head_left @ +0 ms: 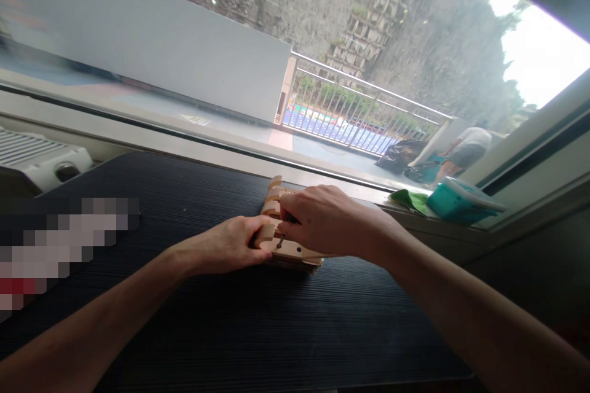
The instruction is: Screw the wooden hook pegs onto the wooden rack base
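A light wooden assembly with curved pieces along its left side and dark round holes on top lies on the black table. My left hand is closed on its near left edge, thumb and fingers pinching around a curved piece. Above it, my right hand is curled around a slim tool that looks like a screwdriver. The tool's thin shaft points down, its tip at the wood's top face near one hole. My right hand covers most of the handle and the assembly's far right part.
The black table has a wood-grain surface. Behind it runs a window sill with a green cloth and a teal plastic box. A white slatted appliance stands at the left. Outside the glass, a person bends near dark bags.
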A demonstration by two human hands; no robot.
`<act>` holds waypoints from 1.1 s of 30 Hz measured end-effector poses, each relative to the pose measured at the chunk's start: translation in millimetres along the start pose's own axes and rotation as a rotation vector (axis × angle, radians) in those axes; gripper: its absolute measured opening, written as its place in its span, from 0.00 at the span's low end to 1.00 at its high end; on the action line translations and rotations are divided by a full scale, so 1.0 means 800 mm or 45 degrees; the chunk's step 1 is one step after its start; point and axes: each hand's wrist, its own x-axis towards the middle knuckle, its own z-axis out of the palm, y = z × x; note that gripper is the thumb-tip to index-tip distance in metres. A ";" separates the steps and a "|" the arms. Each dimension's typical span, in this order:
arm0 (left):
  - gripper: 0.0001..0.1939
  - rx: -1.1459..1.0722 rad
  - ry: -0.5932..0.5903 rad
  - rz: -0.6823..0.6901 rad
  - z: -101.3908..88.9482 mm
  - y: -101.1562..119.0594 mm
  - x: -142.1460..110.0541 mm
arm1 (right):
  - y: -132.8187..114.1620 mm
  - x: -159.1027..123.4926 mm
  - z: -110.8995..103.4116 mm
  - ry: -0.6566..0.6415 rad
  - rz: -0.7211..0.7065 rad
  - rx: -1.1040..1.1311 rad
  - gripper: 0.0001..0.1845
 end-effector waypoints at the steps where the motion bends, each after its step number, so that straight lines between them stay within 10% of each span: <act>1: 0.15 -0.010 0.003 0.000 0.000 0.001 0.000 | 0.001 -0.001 -0.001 0.003 -0.002 0.002 0.14; 33: 0.12 -0.012 -0.020 0.021 -0.004 0.010 -0.003 | 0.007 -0.013 -0.010 -0.018 -0.143 0.116 0.10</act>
